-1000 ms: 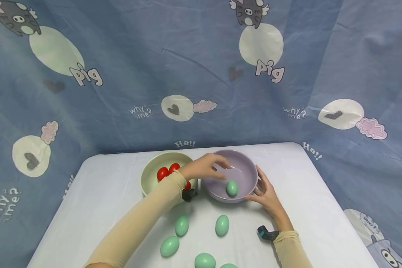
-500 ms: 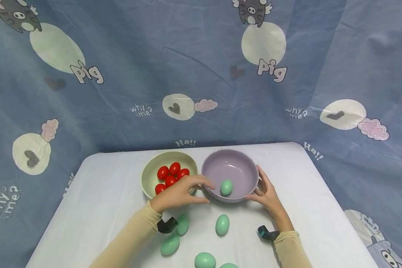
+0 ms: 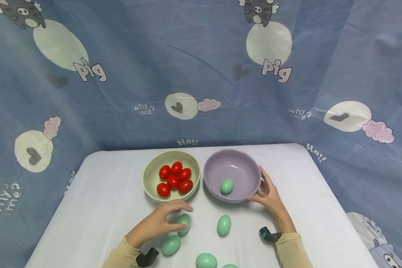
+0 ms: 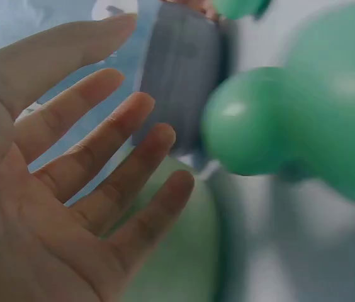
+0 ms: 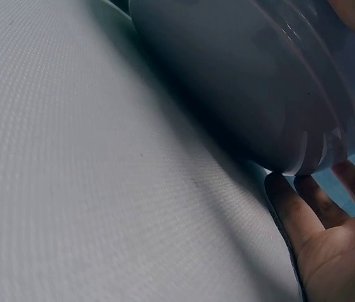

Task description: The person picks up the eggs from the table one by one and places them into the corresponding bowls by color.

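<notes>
My left hand (image 3: pixel 157 224) hovers over the near left of the table, fingers spread and slightly bent, with nothing in its grasp. Between its thumb and fingers in the head view lies a green egg (image 3: pixel 185 224), and a second green egg (image 3: pixel 171 245) lies just below. In the left wrist view the fingers (image 4: pixel 111 182) are apart from the green eggs (image 4: pixel 243 123). My right hand (image 3: pixel 271 199) rests against the right outer side of a purple bowl (image 3: pixel 244 163), its fairly straight fingertips (image 5: pixel 284 185) touching the wall. One green egg (image 3: pixel 226 186) sits inside that bowl.
Left of the purple bowl stands a pale green bowl (image 3: pixel 150 178) holding several red egg-shaped pieces (image 3: pixel 172 181). More green eggs lie nearer me, one at the middle (image 3: pixel 224 225) and another by the front (image 3: pixel 206 260). A blue patterned cloth (image 3: pixel 201 74) hangs behind the white table.
From above the purple bowl, my left hand has come back toward me and left, over the green eggs. The egg in the bowl shifted slightly left. My right hand has stayed at the bowl.
</notes>
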Action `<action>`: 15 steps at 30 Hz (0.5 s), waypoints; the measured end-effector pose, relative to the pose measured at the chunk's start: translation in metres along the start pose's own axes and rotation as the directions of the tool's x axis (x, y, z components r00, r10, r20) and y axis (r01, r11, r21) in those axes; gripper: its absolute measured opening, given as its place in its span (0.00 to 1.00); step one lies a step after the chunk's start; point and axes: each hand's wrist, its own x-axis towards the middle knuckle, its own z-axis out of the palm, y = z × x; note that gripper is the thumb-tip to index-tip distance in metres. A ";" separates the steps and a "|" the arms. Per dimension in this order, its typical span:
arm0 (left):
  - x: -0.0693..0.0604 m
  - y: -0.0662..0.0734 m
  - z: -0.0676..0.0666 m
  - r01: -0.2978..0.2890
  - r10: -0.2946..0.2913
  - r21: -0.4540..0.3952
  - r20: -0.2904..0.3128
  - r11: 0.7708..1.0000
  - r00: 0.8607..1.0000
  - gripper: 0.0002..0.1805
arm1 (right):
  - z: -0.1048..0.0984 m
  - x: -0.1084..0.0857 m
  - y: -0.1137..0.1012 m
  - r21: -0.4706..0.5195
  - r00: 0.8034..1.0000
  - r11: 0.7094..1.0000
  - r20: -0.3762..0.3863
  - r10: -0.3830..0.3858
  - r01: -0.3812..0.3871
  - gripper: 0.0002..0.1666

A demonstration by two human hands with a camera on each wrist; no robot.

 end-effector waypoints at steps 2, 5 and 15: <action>-0.006 -0.006 0.005 0.012 -0.012 0.020 0.010 1.000 1.000 0.24 | -0.001 -0.001 0.000 -0.005 1.000 1.000 -0.006 0.002 -0.002 0.72; -0.012 -0.013 0.012 0.025 -0.026 0.048 0.018 0.999 1.000 0.24 | -0.001 -0.002 0.000 -0.012 1.000 1.000 -0.009 0.002 -0.002 0.72; -0.017 -0.021 0.022 0.060 -0.060 0.001 0.002 0.998 0.998 0.22 | -0.001 -0.001 0.002 -0.004 1.000 1.000 -0.004 0.002 -0.002 0.72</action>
